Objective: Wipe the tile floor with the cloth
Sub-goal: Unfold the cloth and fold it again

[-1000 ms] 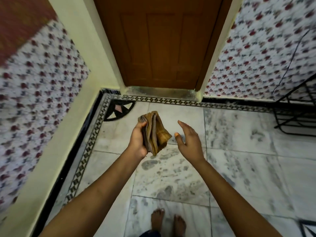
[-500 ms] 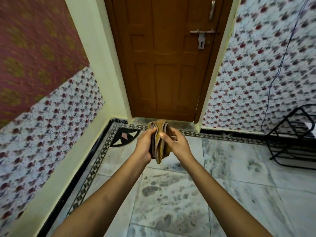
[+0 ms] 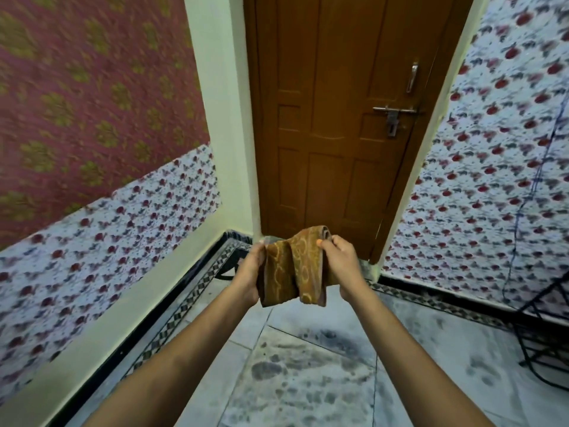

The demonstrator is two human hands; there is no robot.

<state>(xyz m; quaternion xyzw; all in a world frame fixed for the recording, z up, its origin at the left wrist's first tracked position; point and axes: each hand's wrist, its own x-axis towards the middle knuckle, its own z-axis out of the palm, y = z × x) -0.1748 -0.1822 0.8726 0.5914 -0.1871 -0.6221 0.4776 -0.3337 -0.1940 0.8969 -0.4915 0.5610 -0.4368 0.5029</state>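
Standing view, arms stretched ahead. At nine o'clock of centre, the left hand (image 3: 251,272) grips one edge of a folded golden-brown patterned towelling cloth (image 3: 294,271), held in the air in front of a brown wooden door (image 3: 332,118). At three o'clock of the cloth, the right hand (image 3: 341,263) pinches its other edge, thumb on top. The cloth looks soft, light and limp, sagging in loose folds; bunching it into a palm-sized pad should suit wiping. Below, at six o'clock, lies the grey-smudged white marble tile floor (image 3: 308,380), untouched.
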